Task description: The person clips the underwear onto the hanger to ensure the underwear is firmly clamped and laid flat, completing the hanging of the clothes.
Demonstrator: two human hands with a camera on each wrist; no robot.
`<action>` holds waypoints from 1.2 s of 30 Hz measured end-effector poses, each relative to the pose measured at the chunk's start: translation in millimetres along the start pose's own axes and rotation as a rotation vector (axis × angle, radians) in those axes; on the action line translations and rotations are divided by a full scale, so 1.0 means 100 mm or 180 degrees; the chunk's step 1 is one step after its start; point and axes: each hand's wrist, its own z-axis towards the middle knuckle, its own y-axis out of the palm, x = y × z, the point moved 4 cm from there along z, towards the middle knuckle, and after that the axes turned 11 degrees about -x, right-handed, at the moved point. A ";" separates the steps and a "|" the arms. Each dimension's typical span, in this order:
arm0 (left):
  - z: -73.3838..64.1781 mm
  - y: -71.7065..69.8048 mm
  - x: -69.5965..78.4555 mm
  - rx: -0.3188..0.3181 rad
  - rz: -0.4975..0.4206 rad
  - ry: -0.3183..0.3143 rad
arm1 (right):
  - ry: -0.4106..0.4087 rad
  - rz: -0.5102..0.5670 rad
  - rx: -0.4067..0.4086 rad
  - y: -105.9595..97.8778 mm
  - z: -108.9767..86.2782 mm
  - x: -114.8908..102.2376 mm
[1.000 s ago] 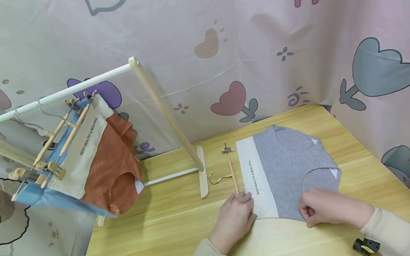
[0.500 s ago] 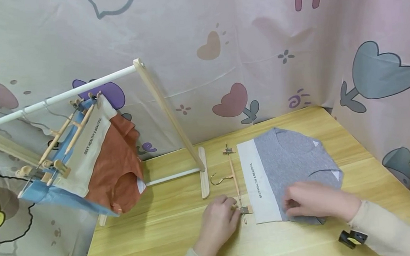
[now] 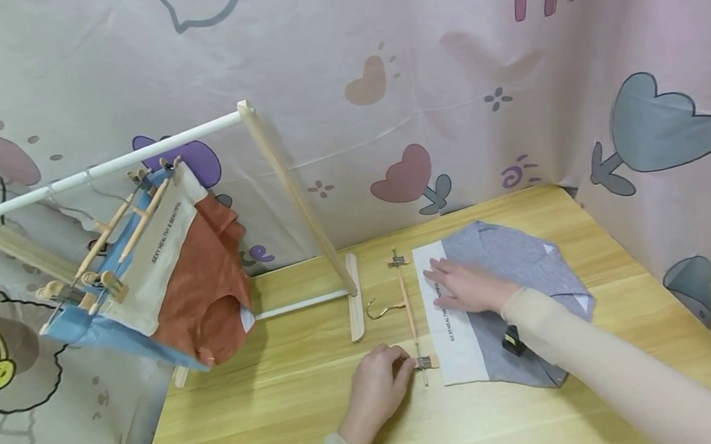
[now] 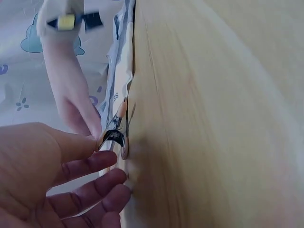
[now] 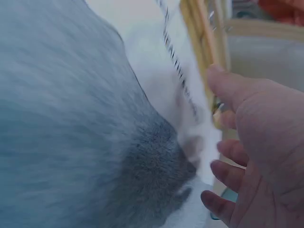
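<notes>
Grey briefs (image 3: 517, 238) with a white printed waistband (image 3: 466, 359) lie flat on the wooden table. Left of the waistband is a wooden clip hanger (image 3: 408, 308) with a metal hook and a clip at each end. My left hand (image 3: 379, 389) pinches the near clip (image 4: 114, 135) between thumb and index finger, the other fingers loosely bent. My right hand (image 3: 468, 284), blurred, hovers over the upper waistband with fingers spread. In the right wrist view, the right hand (image 5: 266, 137) holds nothing and its shadow falls on the briefs.
At the left stands a rack with a white rail (image 3: 158, 150) and wooden legs. Rust-coloured briefs (image 3: 195, 281) and a blue garment (image 3: 72, 328) hang there from clip hangers. A patterned cloth backdrop (image 3: 318, 46) rises behind the table (image 3: 269, 407).
My left hand has slid back from the waistband edge to the hanger's near clip, uncovering it. The right hand has left the briefs' lower leg edge and moved up and left over the waistband.
</notes>
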 end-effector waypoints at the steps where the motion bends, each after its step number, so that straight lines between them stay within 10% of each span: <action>1: 0.01 0.01 0.00 -0.0034 -0.0057 -0.0019 | 0.0029 -0.0019 -0.0035 0.00 0.09 0.03; 16: -0.03 0.09 -0.06 -0.0180 -0.0759 -0.0267 | 0.0314 -0.0027 -0.0504 -0.04 0.53 0.25; 36: -0.01 0.11 -0.10 -0.0306 -0.1172 -0.0372 | 0.0292 -0.0148 -0.0017 -0.09 0.53 0.09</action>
